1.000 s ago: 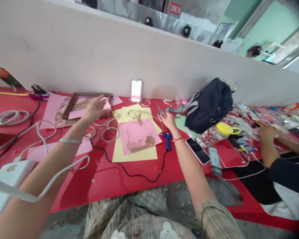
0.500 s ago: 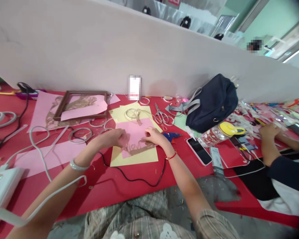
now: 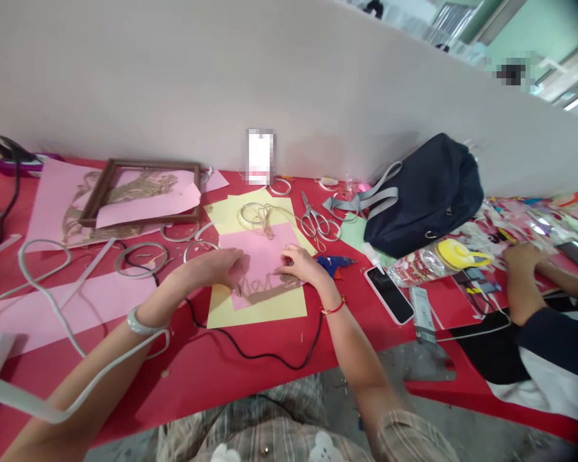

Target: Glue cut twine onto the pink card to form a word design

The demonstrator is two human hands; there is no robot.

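Note:
A pink sheet of paper [image 3: 264, 247] lies on larger yellow paper [image 3: 257, 314], with brown cord-like lettering along its lower part. At its left edge my left hand [image 3: 225, 266] has its fingers curled, holding the sheet's side. My right hand [image 3: 302, 264] has thumb and forefinger bent close together at the right side of the same sheet, near the end of the lettering. Just beyond the sheet is a loose coil of thin twine [image 3: 260, 218]. Scissors [image 3: 318, 221] and a blue glue gun [image 3: 336, 264] lie right of the papers.
A brown frame [image 3: 94, 199] rests on pink paper at the left, with rings and white cables nearby. On the right are a dark bag [image 3: 424, 199], a bottle with a yellow lid [image 3: 424, 263] and a phone [image 3: 389, 295]. Another person's hands [image 3: 523, 256] are farther right.
The head view has shifted slightly, so the frame and bag sit farther apart and the lettering shows more clearly. Both hands stay at the pink sheet with only slight finger movement.

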